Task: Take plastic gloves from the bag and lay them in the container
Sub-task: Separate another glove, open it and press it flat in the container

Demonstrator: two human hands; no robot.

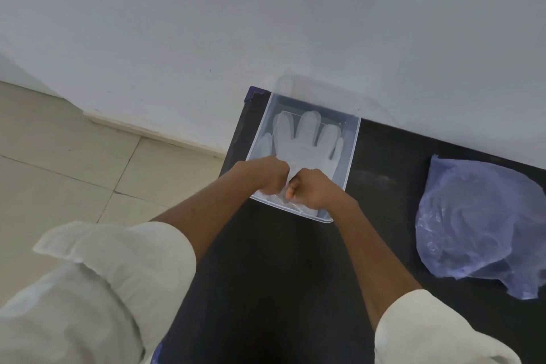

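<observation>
A clear plastic glove (307,142) lies flat in the transparent rectangular container (353,145), fingers pointing toward the wall. My left hand (269,176) and my right hand (313,189) sit side by side over the container's near end, both pinching the glove's cuff. The bluish plastic bag (478,224) lies crumpled on the black table to the right, apart from both hands; what it holds is hard to make out.
The black table (280,269) stands against a white wall (266,23), with the container at its far left corner. Left of the table is a tiled floor (74,171). My rolled-up white sleeves fill the lower corners.
</observation>
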